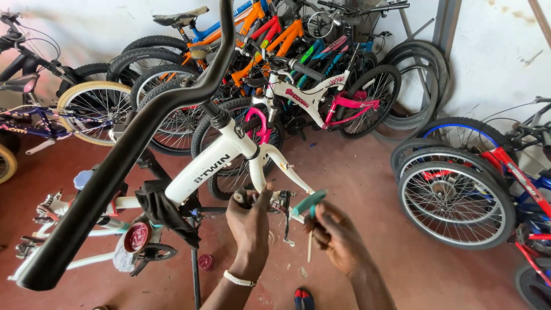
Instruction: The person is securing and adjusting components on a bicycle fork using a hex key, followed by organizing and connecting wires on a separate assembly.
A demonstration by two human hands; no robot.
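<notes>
2 hands: left hand [249, 221] grips the white bike frame's [229, 155] fork end; right hand [336, 238] clasps a green-handled tool [308, 202].

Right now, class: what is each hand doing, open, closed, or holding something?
Left hand: closed on a dark part at the white bike frame; which part cannot be told.
Right hand: closed, holding a green-handled tool.

A bicycle repair workshop: many stacked bicycles [298, 74], loose tyres [416, 86] against the wall, a white frame [229, 155] on a stand.
</notes>
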